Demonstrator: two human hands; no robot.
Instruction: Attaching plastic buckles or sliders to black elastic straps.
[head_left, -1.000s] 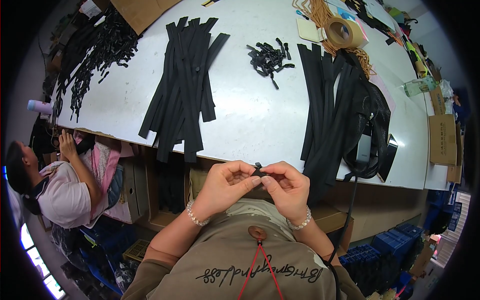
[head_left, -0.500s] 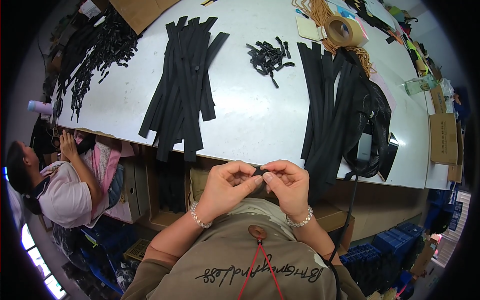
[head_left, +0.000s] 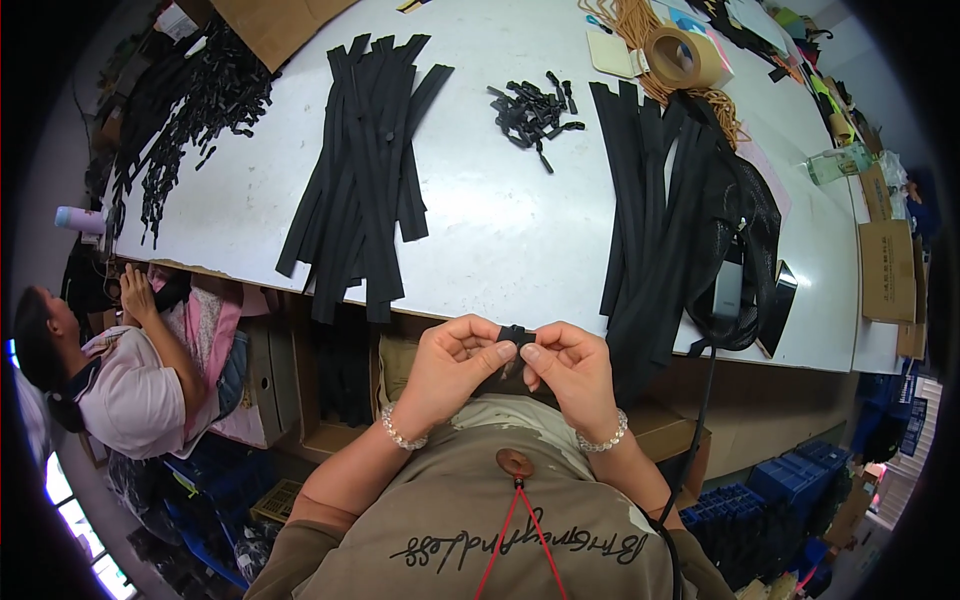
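Note:
Both hands meet in front of my body at the table's near edge. Thumb and fingers of my left hand [head_left: 465, 360] pinch one side of a short flat black piece, apparently the end of a zipper tape [head_left: 517, 332]. My right hand [head_left: 568, 368] pinches its other side. A small dark bump, perhaps a slider, shows on the tape's upper edge; the rest of the tape is hidden below my hands. Ahead lie a bundle of black zipper tapes [head_left: 365, 190] and a small heap of black zipper pulls [head_left: 530, 112].
More black strips [head_left: 635, 200] and a black mesh bag [head_left: 745, 250] lie at right. Behind them are a tape roll [head_left: 677, 57] and tan cord [head_left: 625, 14]. Many black pulls [head_left: 215, 90] hang at far left. Another person [head_left: 130, 370] sits at left. Blue crates [head_left: 790, 485] stand low right.
The tape between my fingers has turned and now shows a wider flat face. My two hands have drawn slightly apart.

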